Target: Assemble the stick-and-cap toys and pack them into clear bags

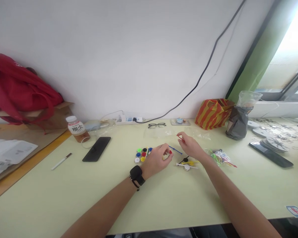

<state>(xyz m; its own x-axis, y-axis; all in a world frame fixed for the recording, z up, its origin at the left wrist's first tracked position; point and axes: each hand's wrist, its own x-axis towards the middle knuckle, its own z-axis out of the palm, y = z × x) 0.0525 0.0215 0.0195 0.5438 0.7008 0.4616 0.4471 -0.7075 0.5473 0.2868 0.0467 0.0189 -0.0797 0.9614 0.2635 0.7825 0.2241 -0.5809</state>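
Note:
My left hand (156, 161), with a black watch (136, 174) on its wrist, pinches a small red round piece (170, 152) between thumb and finger. My right hand (190, 145) is raised a little higher and farther right, its fingers closed on a thin red stick (180, 137). Partly hidden behind my left hand are small coloured round pieces (138, 154) set close together in rows. A blue stick (175, 149) lies between the hands. Below my right hand lie a black round piece (185, 159), a yellow piece (191, 163) and a white round piece with a stick (187, 167).
Right of my right forearm lies a clear bag of coloured sticks (222, 157). Phones (96, 149) (270, 154) lie on both sides. A pen (61, 161) and a bottle (77, 129) are at left. Glasses (157, 125) and a power strip (129, 120) lie along the wall.

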